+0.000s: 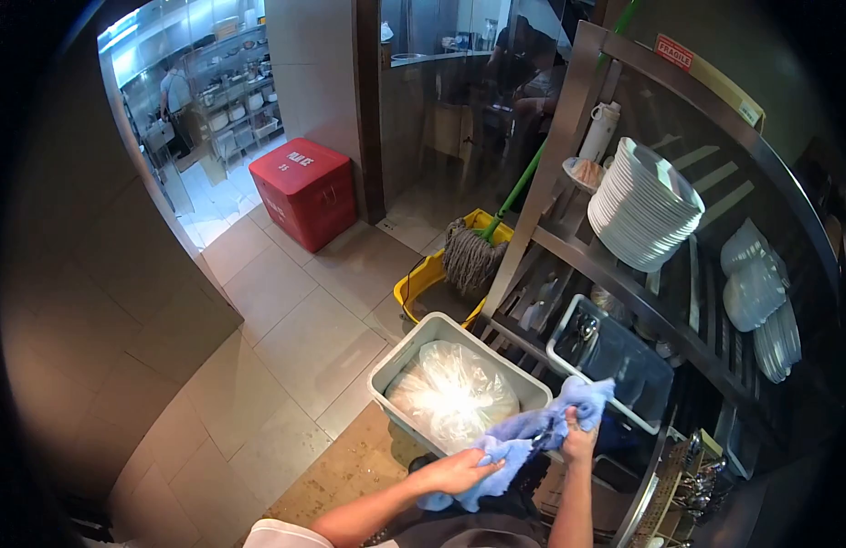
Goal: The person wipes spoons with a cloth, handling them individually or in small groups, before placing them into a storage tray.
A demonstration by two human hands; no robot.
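Note:
A light blue cloth (512, 440) is bunched between my two hands, low in the middle of the view. My left hand (461, 469) grips its lower left part, thumb on top. With its thumb raised, my right hand (578, 440) holds the upper right end. Something small and dark shows in the folds between the hands; I cannot make out what it is. Just beyond the cloth stands a grey plastic bin (394, 402) with a clear plastic bag (452, 393) of pale contents inside.
At right, a metal rack (615, 279) carries stacked white plates (644, 205), a grey tub (624, 365) and cutlery (702, 489). A yellow mop bucket (425, 279) with a mop (476, 256) stands behind the bin. A red ice box (306, 192) sits by the doorway. Other people are farther off.

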